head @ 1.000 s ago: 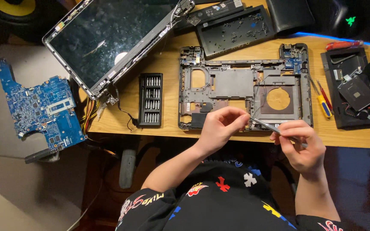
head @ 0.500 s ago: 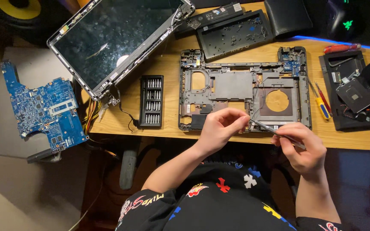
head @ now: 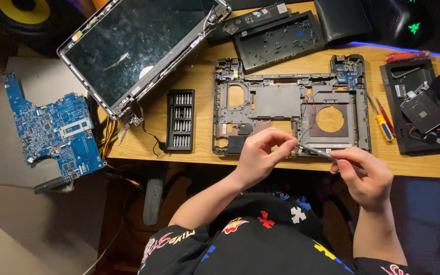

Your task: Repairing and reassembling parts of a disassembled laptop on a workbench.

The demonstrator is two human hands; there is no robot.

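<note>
Right hand (head: pixel 365 175) pinches a thin, stiff, light screwdriver (head: pixel 315 150) by its shaft, left hand (head: pixel 260 155) closes fingertips on its tip, at the near edge of the fragile laptop base frame (head: pixel 281 102) on the bench (head: pixel 199 76).

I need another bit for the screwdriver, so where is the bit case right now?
In the head view the black bit case lies on the wooden desk, left of the laptop base frame and just below the detached screen panel.

Blue circuit board (head: pixel 52 130) off desk at left, detached screen panel (head: pixel 133 48), black bit case (head: pixel 180 120), yellow-handled screwdriver (head: pixel 381 122), black cover plate (head: pixel 278 40) at rear.
</note>
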